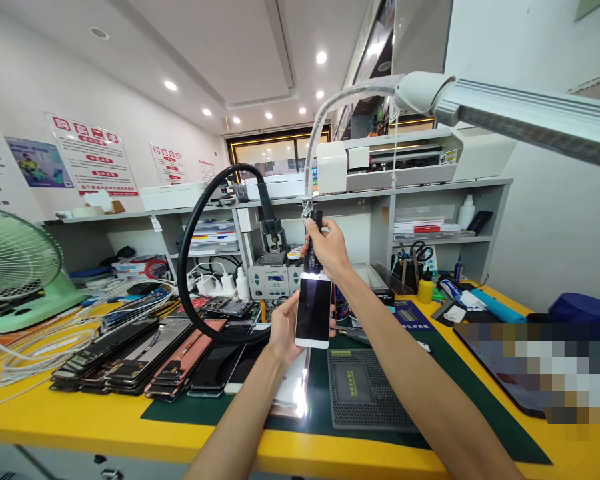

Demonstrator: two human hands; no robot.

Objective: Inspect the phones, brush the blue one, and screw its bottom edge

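My left hand (284, 328) is closed round a white smartphone (314, 313), held upright with its dark screen toward me. My right hand (331, 248) grips a black flashlight (313, 259) just above it, pointing down. Its lit end is at the phone's top edge, where a bright glow shows. Below my left hand, a shiny silver phone back (293, 387) lies on the dark green mat (205, 417) and reflects a bright spot. A dark perforated pad (387, 410) rests on the same mat, under my right forearm.
Stacks of phone screens (140, 360) line the left of the yellow table (40, 407). A thick black hose (183, 247) loops beside my left hand from the grey repair station (270, 283). A green fan (20, 267) stands at far left, a yellow bottle (425, 288) at back right. A lamp arm (530, 113) hangs overhead.
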